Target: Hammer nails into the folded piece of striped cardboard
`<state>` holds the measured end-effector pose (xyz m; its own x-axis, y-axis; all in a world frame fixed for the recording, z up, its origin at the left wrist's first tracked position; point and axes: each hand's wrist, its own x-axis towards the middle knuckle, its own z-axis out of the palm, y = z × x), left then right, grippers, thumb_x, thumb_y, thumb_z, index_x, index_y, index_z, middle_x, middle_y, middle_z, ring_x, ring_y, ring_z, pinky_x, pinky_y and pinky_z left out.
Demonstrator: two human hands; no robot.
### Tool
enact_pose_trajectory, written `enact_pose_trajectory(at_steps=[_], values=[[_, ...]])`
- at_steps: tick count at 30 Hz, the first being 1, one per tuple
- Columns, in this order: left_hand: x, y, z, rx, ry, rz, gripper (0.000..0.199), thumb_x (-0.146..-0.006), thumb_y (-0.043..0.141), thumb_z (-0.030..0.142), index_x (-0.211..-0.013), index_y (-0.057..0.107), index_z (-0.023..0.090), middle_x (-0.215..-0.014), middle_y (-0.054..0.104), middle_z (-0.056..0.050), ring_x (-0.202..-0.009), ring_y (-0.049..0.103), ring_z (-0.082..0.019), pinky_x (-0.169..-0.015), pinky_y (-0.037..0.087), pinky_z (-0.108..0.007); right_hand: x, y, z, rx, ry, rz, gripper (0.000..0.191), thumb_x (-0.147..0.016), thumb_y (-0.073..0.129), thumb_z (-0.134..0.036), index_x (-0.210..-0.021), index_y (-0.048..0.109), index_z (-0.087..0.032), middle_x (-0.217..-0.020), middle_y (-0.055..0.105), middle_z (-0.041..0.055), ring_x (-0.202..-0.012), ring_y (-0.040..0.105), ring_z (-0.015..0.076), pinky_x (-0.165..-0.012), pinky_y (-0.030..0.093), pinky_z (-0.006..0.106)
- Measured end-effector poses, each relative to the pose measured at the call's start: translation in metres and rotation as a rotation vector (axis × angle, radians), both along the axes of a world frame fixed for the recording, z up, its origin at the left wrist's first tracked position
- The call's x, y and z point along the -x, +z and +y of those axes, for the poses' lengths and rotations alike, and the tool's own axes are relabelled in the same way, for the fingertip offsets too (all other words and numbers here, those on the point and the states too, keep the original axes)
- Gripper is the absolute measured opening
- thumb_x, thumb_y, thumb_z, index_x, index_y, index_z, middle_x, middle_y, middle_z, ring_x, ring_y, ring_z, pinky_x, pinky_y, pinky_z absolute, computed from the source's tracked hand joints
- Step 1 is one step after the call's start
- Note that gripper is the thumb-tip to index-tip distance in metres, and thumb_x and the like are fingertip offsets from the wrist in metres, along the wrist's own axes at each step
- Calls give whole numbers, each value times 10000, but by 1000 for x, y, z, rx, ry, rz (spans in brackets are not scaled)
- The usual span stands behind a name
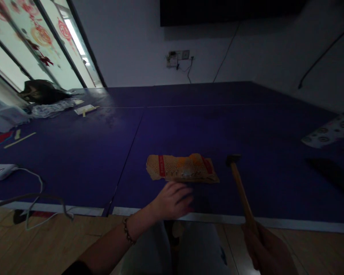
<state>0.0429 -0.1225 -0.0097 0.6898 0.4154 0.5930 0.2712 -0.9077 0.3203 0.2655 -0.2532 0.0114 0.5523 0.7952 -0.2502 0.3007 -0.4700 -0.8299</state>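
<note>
A hammer (239,183) with a wooden handle and a dark head is in my right hand (266,248), which wraps the lower handle near the front edge of the table. The hammer head is over the blue-purple surface, to the right of a flattened brown paper packet (174,168) with red bands and an orange print. Something clear and shiny lies on the middle of this packet. Just in front of it is my left hand (172,200), its fingers loosely bent and a little apart, with nothing visible in them. Motion blurs the fingertips slightly.
A white power strip (1,172) with a cable lies at the left edge. Farther back are a dark bag (43,91) and a small white tray (85,110). On the right are a patterned board (329,131) and a dark flat object (332,173).
</note>
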Motion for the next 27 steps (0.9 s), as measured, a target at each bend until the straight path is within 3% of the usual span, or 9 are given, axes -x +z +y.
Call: enact_pose_trajectory(at_steps=[3, 6, 9, 15, 21, 27], values=[[-17, 3, -6, 69, -345, 282, 236, -802, 552, 271, -1031, 600, 236, -1187, 591, -73, -1136, 502, -202, -1018, 314, -356, -32, 3, 21, 60, 107, -279, 355, -692, 426, -563, -533, 439, -245, -374, 494, -1, -360, 494, 183, -401, 371, 296], [-33, 2, -6, 132, -487, 464, 302, -748, 621, 299, -1045, 597, 255, -1267, 528, -44, -1211, 437, -189, -1078, 230, -327, -65, 4, 47, 86, 140, -524, 330, -718, 395, -521, -525, 417, -254, -409, 521, 23, -409, 532, 205, -450, 374, 309], [-44, -4, -2, 75, -574, 474, 344, -727, 629, 341, -1049, 599, 222, -1265, 530, -62, -1233, 410, -202, -1074, 242, -318, -97, 0, 70, 137, 151, -733, 273, -735, 431, -464, -564, 401, -254, -448, 525, 38, -452, 554, 233, -474, 365, 315], [-50, -15, 4, -90, -531, 413, 481, -787, 513, 419, -1149, 515, 103, -1261, 522, -111, -1230, 397, -240, -999, 336, -375, -135, 4, 96, 345, 199, -872, 340, -825, 391, -464, -635, 502, -206, -553, 605, 111, -578, 624, 295, -496, 387, 331], [-50, -8, 4, -70, -515, 524, 505, -810, 467, 468, -1189, 480, 135, -1317, 468, -78, -1256, 361, -226, -1020, 301, -345, -150, 13, 107, 459, 210, -850, 462, -867, 305, -470, -749, 608, -142, -710, 663, 202, -704, 661, 330, -557, 432, 359], [-50, -5, 4, -102, -532, 555, 523, -826, 436, 472, -1199, 459, 106, -1312, 465, -65, -1242, 362, -221, -993, 337, -358, -167, 0, 116, 444, 122, -875, 368, -817, 425, -426, -645, 618, -164, -567, 654, 153, -618, 663, 350, -502, 455, 371]])
